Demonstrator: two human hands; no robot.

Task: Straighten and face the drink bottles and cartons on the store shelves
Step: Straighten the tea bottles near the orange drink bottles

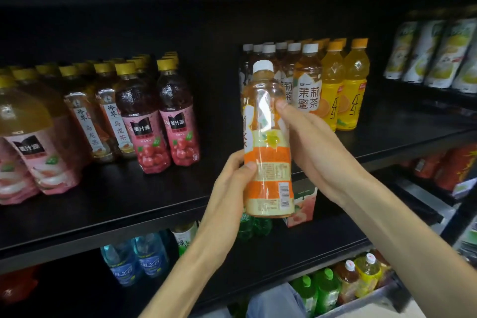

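I have the jasmine tea bottle [268, 142] lifted in front of its row [307, 80] on the shelf [154, 196], barcode side toward me. My left hand [232, 178] pinches the lower label, my right hand [307, 142] wraps the shoulder — both grips clamped. Full, so weighty; thin plastic flexes and slips, best held mid-label.

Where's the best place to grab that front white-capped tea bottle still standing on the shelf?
Probably the tea bottle by its labelled middle, coming straight from the front: it stands upright at the row's front, with bottles tight on both sides, so only the front is open.
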